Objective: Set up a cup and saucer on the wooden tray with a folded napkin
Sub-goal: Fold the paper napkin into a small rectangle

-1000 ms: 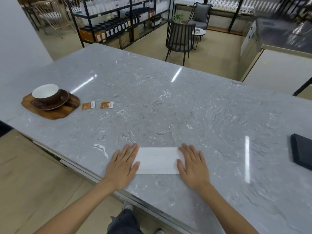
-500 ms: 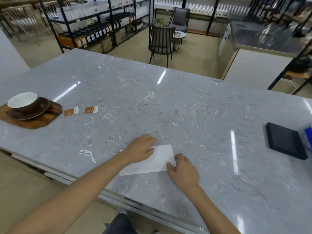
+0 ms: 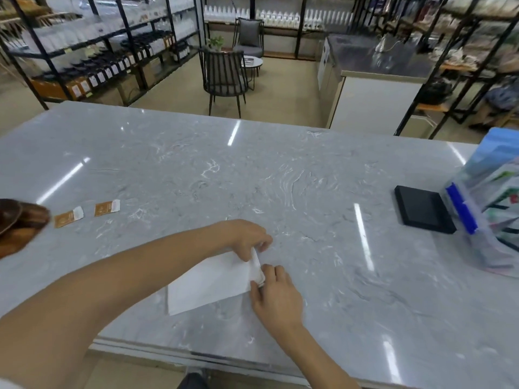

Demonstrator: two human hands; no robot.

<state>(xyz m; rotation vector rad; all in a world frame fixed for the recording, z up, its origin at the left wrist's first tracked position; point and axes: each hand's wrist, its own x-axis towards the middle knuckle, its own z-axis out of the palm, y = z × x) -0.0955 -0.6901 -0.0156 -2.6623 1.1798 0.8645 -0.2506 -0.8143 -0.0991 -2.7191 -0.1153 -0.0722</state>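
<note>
A white napkin (image 3: 209,283) lies flat on the grey marble counter (image 3: 280,178) near its front edge. My left hand (image 3: 247,238) reaches across and pinches the napkin's right edge at its far corner, lifting it a little. At the near corner of that same edge my right hand (image 3: 273,294) pinches the napkin as well. At the far left edge of the view, the wooden tray (image 3: 21,231) with the brown saucer (image 3: 8,213) is partly cut off; the cup is out of view.
Two small orange sachets (image 3: 87,212) lie right of the tray. A black flat box (image 3: 422,212) and a clear bag with blue trim (image 3: 488,217) sit at the right. Chairs and black shelving stand beyond the counter.
The view has swung right, cutting off the cup and tray. Both hands went from pressing flat on the napkin's ends to pinching its right edge, which now lifts off the counter.
</note>
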